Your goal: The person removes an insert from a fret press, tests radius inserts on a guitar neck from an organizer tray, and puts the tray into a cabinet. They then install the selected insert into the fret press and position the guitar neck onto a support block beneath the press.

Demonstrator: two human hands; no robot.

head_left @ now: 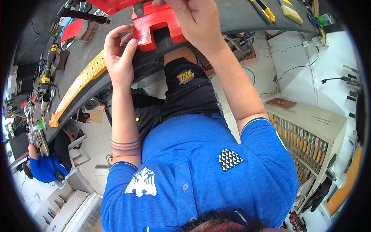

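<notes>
At the top of the head view, a glossy red piece with a U-shaped notch (pixel 145 33) sits at the bench edge. My left hand (pixel 119 52) has its thumb and curled fingers against the left side of this piece. Above its right side, my right hand (pixel 201 25) is closed, with fingertips pinched near the top edge of the frame. What those fingers hold, if anything, is hidden. A small grey part (pixel 138 9) shows between the hands. Another red surface (pixel 112 5) lies just beyond, cut off by the frame.
Left along the dark bench (pixel 87 50) lie a guitar neck (pixel 83 79), a yellow drill (pixel 48 63) and a black bar (pixel 87 16). Yellow-handled tools (pixel 266 11) and a brush (pixel 291 14) lie right. Another person (pixel 46 166) in blue sits at far left.
</notes>
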